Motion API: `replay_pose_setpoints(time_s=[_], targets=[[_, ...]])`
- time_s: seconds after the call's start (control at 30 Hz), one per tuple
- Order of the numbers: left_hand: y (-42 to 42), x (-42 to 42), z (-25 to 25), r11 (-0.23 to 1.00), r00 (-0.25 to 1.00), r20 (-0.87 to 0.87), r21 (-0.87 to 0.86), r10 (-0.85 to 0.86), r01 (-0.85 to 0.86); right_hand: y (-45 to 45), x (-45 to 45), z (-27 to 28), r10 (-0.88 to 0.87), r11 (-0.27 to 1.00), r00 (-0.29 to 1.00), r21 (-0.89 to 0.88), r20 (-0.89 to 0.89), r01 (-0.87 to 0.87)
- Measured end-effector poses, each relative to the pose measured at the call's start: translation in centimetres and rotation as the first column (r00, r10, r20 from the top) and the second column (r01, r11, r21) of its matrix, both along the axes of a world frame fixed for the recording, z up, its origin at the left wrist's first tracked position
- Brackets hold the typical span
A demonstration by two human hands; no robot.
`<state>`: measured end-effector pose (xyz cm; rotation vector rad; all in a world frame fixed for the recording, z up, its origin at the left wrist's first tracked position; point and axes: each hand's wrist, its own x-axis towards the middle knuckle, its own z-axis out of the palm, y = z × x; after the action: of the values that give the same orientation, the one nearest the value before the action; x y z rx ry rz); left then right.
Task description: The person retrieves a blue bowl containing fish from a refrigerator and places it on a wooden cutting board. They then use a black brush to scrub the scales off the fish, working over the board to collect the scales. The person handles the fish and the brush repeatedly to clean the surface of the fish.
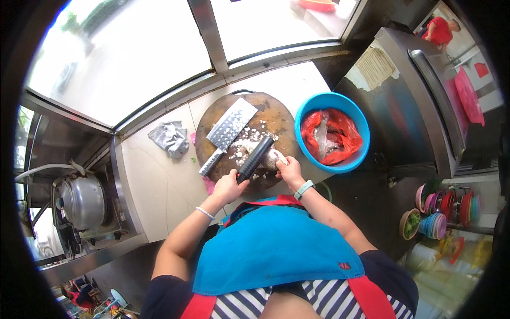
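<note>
My left hand (230, 187) grips a black ribbed cylindrical tool (257, 157), slanted over a round wooden chopping board (279, 105). Beneath the tool lies a fish (271, 159), partly hidden by it. The fingers of my right hand (291, 172) hold one end of this fish near the board's right edge. Loose whitish fish scales (243, 145) are scattered over the board's middle. A cleaver (233, 123) rests flat on the board's left side, its handle pointing towards me and spotted with scales.
A blue basin (364, 149) with a red plastic bag (350, 127) and fish (320, 137) stands right of the board. A grey cloth (170, 138) lies on the tiled counter (149, 187). At left is a metal pot (83, 201); at right, a steel refrigerator (414, 107). Another person (438, 32) stands far right.
</note>
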<state>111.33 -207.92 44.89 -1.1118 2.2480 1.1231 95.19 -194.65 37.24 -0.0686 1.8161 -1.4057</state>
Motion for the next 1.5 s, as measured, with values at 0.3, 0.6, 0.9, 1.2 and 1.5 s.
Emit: replay_pose_setpoints(time_s=[0.3,0.6,0.9,1.2,1.5], targets=[[-1.7,-0.1,-0.2,1.000,0.999,-0.048,0.018,-0.021,0.022,0.3,-0.3,-0.8,0.008,0.999,0.998,-0.040,-0.067,-0.011],[-1.2,-1.2,0.6,0.942,0.996,-0.077,0.336,0.047,-0.019,0.3,-0.4,-1.7,0.032,0.999,0.984,-0.033,-0.174,-0.038],[0.0,-0.7,0.4,0.972,0.984,-0.085,-0.188,-0.157,0.138,0.2,-0.4,-1.0,0.003,1.000,0.992,-0.019,-0.127,-0.005],[-1.3,-1.2,0.4,0.966,0.978,-0.037,-0.171,-0.204,0.195,0.2,-0.5,-0.9,0.003,1.000,0.986,-0.028,-0.165,-0.007],[1.0,0.8,-0.2,0.980,0.985,-0.005,-0.107,-0.172,0.171,-0.1,-0.9,-1.2,-0.116,0.989,0.951,-0.051,0.286,0.136]])
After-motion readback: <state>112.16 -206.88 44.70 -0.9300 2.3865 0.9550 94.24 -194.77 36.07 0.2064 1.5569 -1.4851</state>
